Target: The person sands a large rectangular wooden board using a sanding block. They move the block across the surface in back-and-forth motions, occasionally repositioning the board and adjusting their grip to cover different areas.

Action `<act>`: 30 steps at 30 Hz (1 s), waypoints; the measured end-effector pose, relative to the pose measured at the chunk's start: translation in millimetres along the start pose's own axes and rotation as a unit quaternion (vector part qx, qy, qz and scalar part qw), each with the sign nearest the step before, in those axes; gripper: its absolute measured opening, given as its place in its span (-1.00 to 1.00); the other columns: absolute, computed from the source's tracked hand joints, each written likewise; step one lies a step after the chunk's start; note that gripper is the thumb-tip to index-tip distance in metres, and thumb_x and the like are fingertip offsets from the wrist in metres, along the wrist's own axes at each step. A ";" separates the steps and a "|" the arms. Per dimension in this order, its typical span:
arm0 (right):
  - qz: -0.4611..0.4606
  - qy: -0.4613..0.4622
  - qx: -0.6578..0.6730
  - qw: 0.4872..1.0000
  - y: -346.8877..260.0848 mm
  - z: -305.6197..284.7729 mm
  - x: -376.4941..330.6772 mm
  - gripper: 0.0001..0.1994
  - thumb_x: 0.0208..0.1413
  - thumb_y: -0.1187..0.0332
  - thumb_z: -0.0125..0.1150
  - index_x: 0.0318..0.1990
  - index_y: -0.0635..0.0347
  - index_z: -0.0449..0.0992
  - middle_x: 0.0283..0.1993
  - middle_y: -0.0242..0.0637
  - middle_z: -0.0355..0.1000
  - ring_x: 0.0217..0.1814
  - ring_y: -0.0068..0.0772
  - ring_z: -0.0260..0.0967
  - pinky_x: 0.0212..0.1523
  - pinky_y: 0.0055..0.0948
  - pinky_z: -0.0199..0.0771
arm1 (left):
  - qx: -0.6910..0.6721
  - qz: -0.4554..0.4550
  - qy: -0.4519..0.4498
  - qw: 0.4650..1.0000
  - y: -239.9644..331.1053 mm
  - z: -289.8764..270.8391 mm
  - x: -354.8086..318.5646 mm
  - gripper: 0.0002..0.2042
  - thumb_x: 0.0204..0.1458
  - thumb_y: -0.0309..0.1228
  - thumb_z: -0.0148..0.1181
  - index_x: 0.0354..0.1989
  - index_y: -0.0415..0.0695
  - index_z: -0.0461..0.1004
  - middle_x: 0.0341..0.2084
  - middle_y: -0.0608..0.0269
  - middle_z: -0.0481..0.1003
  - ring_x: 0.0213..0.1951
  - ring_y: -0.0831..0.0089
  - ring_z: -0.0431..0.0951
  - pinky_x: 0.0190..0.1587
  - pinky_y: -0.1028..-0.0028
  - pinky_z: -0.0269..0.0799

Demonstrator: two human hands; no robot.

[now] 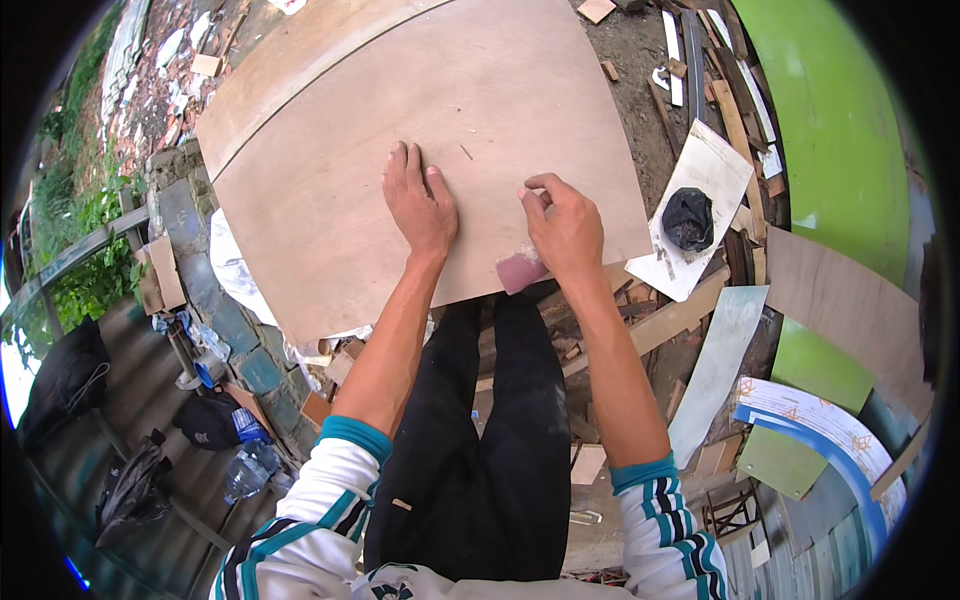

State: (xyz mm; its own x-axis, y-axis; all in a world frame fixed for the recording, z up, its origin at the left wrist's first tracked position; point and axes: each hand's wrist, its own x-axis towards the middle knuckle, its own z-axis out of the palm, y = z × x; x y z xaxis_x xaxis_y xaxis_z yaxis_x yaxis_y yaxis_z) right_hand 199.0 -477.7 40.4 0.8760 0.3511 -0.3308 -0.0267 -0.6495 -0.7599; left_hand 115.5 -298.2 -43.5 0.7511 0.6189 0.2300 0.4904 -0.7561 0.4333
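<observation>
A large pale brown plywood sheet (350, 220) lies in front of me, with a dark seam running across its far part. My left hand (422, 203) rests flat on the sheet, fingers stretched forward and holding nothing. Over the sheet's near right part, my right hand (565, 222) is curled, thumb and forefinger drawn together; whatever may be between them is too small to make out. A reddish-pink piece (520, 270), looking like sandpaper, lies at the near edge beside my right wrist, dusted with pale powder. Small dark splinters (466, 152) lie on the sheet beyond my hands.
To the right, a black plastic bag (688, 219) sits on a white board (705, 170) among wood offcuts (735, 110). A green panel (830, 120) stands farther right. At the left are a low block wall (190, 215), a clear plastic bottle (250, 472) and dark bags (70, 375).
</observation>
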 end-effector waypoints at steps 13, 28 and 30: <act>-0.107 -0.080 -0.189 0.973 -25.8 63.2 65.0 -0.88 0.10 0.50 0.14 -0.26 0.36 0.53 -0.39 0.09 0.59 -0.33 0.06 0.63 -0.34 -0.10 0.62 | 0.046 0.012 -0.041 0.998 -0.4 4.5 -11.0 -0.49 0.31 -0.27 -0.10 0.38 -0.23 0.24 0.44 -0.01 0.17 0.49 0.08 0.04 0.50 0.03 -0.20; 0.266 0.221 -0.053 0.937 200.9 -146.9 -61.6 -0.69 0.05 0.18 0.32 -0.23 0.29 0.67 -0.34 0.02 0.62 -0.24 -0.01 0.63 -0.13 -0.20 0.56 | 0.070 0.020 -0.048 0.996 8.5 0.7 -8.8 -0.47 0.31 -0.23 -0.06 0.38 -0.27 0.23 0.42 -0.12 0.17 0.47 0.02 0.07 0.48 0.07 -0.14; 0.245 0.253 -0.082 0.932 253.7 -159.5 -77.1 -0.69 0.08 0.19 0.31 -0.23 0.30 0.66 -0.38 0.00 0.60 -0.32 -0.08 0.61 -0.19 -0.23 0.54 | 0.063 0.029 -0.042 0.997 7.3 2.9 -9.5 -0.46 0.31 -0.21 -0.06 0.38 -0.28 0.22 0.42 -0.15 0.17 0.46 0.00 0.08 0.48 0.08 -0.13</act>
State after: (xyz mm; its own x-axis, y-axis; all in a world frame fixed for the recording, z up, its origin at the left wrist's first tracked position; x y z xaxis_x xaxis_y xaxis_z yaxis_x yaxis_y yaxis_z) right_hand 201.6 -777.2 -37.7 0.8941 -0.3519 -0.2771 -0.4460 -0.7575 -0.4768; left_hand 113.3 -310.2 -45.0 0.8115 0.5577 0.1745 0.4935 -0.8139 0.3066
